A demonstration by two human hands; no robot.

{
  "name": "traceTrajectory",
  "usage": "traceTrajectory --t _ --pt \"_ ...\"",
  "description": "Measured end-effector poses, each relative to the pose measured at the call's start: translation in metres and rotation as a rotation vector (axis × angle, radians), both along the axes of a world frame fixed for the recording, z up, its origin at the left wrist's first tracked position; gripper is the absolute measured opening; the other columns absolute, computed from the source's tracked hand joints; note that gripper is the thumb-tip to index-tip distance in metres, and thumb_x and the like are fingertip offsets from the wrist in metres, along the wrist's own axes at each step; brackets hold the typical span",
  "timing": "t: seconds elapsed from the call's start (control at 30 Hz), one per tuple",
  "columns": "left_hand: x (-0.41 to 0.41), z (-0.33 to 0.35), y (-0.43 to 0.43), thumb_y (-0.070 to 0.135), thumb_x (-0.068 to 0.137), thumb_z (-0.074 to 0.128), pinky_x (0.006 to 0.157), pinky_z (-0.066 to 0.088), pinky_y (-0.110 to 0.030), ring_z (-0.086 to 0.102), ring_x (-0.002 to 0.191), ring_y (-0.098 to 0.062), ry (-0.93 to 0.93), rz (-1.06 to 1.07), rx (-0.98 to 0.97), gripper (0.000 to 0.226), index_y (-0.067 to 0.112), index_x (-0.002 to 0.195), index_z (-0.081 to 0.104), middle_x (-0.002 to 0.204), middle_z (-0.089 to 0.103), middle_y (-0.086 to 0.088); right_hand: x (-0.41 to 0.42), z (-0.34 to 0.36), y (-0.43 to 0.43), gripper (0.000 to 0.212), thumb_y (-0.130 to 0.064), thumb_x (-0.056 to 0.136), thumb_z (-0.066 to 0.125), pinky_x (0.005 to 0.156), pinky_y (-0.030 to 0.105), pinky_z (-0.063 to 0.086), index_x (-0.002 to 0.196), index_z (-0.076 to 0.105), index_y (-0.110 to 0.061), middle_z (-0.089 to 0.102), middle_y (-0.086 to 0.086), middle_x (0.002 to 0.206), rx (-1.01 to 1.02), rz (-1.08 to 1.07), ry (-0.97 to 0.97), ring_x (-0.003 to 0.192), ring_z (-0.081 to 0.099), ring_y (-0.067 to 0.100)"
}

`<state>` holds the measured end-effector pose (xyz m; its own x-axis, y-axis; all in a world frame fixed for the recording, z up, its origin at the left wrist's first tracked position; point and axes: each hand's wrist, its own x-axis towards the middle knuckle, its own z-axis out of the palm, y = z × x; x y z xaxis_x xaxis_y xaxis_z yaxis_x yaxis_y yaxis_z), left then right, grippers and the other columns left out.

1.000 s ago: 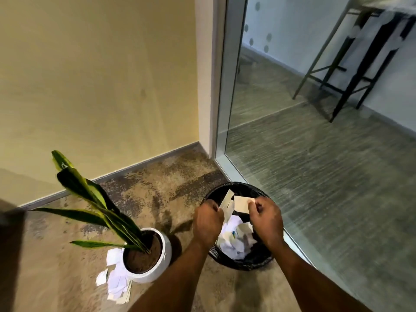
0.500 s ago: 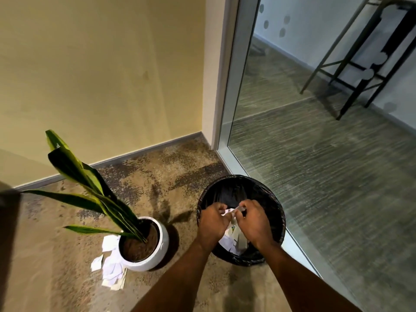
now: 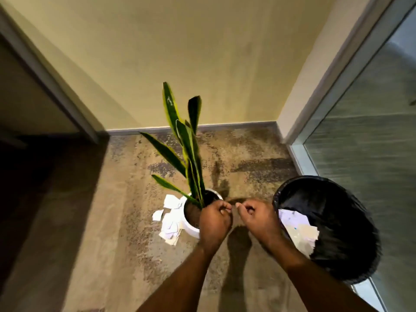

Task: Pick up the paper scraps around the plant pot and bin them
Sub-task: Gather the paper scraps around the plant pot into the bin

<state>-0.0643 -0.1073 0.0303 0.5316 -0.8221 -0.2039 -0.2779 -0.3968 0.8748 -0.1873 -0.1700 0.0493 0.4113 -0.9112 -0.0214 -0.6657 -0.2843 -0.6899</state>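
Scraps [image 3: 171,218] lie left of the pot [image 3: 191,226], lower centre; left hand [image 3: 215,218] and right hand [image 3: 256,216] hover curled, seemingly empty, beside the bin [image 3: 337,221].

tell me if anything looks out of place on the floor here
Yes: a heap of white paper scraps lies on the floor against the left side of the white plant pot. More scraps already sit in the black bin on the right. Nothing else looks askew or spilled.

Our hands, left [image 3: 215,219] and right [image 3: 258,216], have left the bin [image 3: 337,233] and now sit curled between it and the plant pot [image 3: 191,226]; the slips we held are gone.
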Motion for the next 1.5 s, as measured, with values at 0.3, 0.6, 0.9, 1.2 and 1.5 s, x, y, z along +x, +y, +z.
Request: traceTrajectory --t 0.3,0.6,0.9,1.2,1.5 --pt "0.157 -0.116 0.105 0.012 0.077 0.048 0.059 0.035 -0.023 0.063 0.065 -0.024 -0.044 0.362 0.131 0.022 0.015 0.079 0.070 0.072 0.070 -0.006 0.147 -0.117 0.082 0.013 -0.027 0.081 0.063 0.069 0.030 0.046 0.082 0.064 -0.014 0.064 0.004 0.080 0.122 0.287 0.027 0.074 0.059 0.017" --pt "0.223 -0.239 0.088 0.015 0.085 0.058 0.065 0.043 -0.020 0.063 0.072 -0.016 -0.166 0.255 0.116 0.020 0.010 0.101 0.068 0.086 0.071 -0.002 0.227 -0.232 0.094 0.042 -0.027 0.088 0.056 0.093 0.039 0.044 0.125 0.050 -0.009 0.053 0.013 0.122 0.024 0.338 0.323 0.110 0.056 0.032" --pt "0.240 -0.310 0.072 0.037 0.087 0.061 0.102 0.041 -0.039 0.046 0.120 -0.032 -0.228 0.139 0.312 0.055 0.016 0.136 0.048 0.129 0.048 -0.014 0.254 -0.283 0.108 0.075 -0.038 0.080 0.065 0.101 0.041 0.045 0.138 0.033 -0.003 0.039 0.025 0.137 -0.083 0.295 0.457 0.127 0.040 0.038" --pt "0.244 -0.304 0.067 0.017 0.085 0.070 0.102 0.047 -0.039 0.053 0.108 -0.026 -0.069 0.233 0.266 0.032 0.024 0.114 0.062 0.112 0.043 -0.003 0.267 -0.293 0.089 0.071 -0.045 0.088 0.056 0.090 0.035 0.048 0.137 0.029 -0.001 0.042 0.024 0.132 0.066 0.183 0.553 0.116 0.051 0.031" --pt "0.242 -0.308 0.068 0.021 0.085 0.071 0.100 0.046 -0.046 0.055 0.108 -0.029 -0.086 0.260 0.213 0.014 0.023 0.082 0.058 0.105 0.047 -0.004 0.270 -0.282 0.087 0.027 -0.020 0.095 0.043 0.072 0.035 0.049 0.117 0.049 -0.007 0.062 0.013 0.109 -0.077 0.180 0.540 0.098 0.062 0.029"
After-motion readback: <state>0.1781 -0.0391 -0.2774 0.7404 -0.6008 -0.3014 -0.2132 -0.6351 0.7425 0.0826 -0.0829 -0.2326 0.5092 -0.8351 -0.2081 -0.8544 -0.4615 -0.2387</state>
